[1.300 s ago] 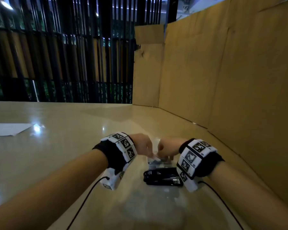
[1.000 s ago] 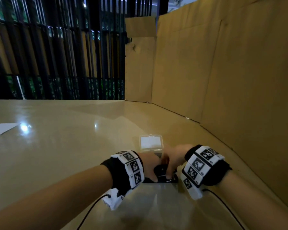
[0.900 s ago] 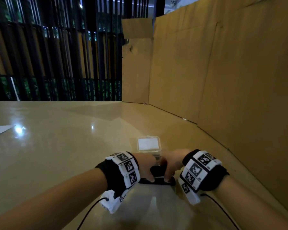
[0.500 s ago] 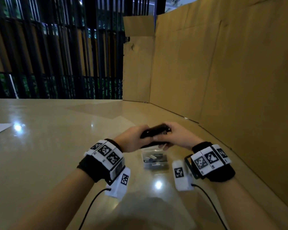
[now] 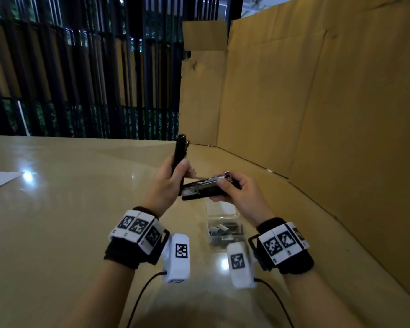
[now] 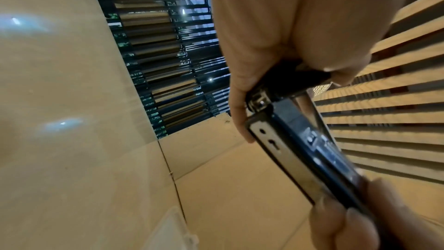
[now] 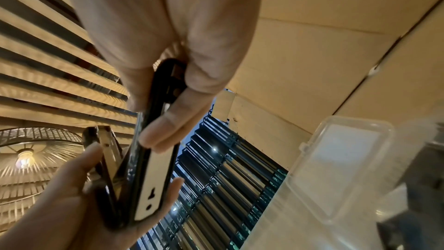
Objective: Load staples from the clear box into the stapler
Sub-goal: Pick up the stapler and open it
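Note:
Both hands hold the black stapler (image 5: 204,191) in the air above the table. My left hand (image 5: 175,171) grips its top cover (image 5: 180,150), which is swung up nearly upright. Around the base curls my right hand (image 5: 227,188), and the metal staple channel (image 5: 217,178) lies bare on top. In the left wrist view the stapler (image 6: 298,147) runs down toward the right hand's fingers (image 6: 346,227). The right wrist view shows the stapler (image 7: 156,168) from below. The clear box (image 5: 224,229) sits open on the table beneath, several staple strips inside, its lid (image 5: 220,207) folded back.
A tall cardboard wall (image 5: 329,114) lines the right side and back of the glossy beige table (image 5: 69,209). A white sheet of paper (image 5: 0,179) lies at the far left. Black vertical bars (image 5: 81,79) stand behind the table.
Both hands lifted the stapler off the table, up above the clear box. The left hand has since swung its top cover upright, exposing the channel.

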`<action>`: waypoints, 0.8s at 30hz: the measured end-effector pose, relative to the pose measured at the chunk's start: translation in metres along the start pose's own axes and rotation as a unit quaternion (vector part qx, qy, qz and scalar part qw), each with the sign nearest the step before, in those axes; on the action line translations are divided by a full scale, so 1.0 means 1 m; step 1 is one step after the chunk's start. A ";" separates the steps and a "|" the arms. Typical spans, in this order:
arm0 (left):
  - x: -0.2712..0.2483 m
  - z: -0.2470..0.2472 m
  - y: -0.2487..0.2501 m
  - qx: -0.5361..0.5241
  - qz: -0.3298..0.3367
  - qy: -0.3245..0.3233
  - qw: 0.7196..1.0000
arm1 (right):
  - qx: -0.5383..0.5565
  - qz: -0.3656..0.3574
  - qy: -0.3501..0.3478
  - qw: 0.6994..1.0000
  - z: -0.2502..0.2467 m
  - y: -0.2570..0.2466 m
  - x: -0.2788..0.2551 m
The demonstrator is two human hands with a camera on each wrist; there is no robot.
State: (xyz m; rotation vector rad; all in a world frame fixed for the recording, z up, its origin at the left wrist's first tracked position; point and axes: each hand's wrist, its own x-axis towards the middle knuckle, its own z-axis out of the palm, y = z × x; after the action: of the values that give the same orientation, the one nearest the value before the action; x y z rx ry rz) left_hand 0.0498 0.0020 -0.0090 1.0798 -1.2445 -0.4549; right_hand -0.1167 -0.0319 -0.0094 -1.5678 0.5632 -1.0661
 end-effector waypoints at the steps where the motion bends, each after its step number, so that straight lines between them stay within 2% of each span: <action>1: -0.001 0.000 -0.001 -0.001 -0.001 0.012 1.000 | -0.002 -0.004 0.003 1.000 0.002 0.001 0.000; 5: -0.002 -0.001 0.000 -0.044 -0.021 0.081 0.995 | -0.007 -0.025 0.018 1.000 0.005 -0.001 0.002; 10: 0.001 -0.002 0.006 -0.197 -0.060 0.124 0.971 | 0.002 -0.069 0.019 0.997 0.007 -0.005 0.001; 13: 0.002 -0.001 0.012 -0.336 -0.075 0.141 0.928 | 0.014 -0.090 0.025 0.996 0.006 -0.005 0.001; 16: 0.000 -0.002 0.011 -0.398 -0.113 0.118 0.903 | 0.029 -0.110 0.037 0.993 0.002 -0.005 0.003; 24: -0.004 0.002 -0.004 -0.433 -0.258 0.035 0.863 | 0.091 -0.126 0.039 0.987 -0.012 0.002 0.007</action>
State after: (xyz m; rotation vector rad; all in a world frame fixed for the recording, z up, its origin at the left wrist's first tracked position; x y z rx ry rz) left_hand 0.0477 0.0019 -0.0148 0.6039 -0.5287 -1.2372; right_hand -0.1231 -0.0444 -0.0089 -1.4672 0.3139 -1.3352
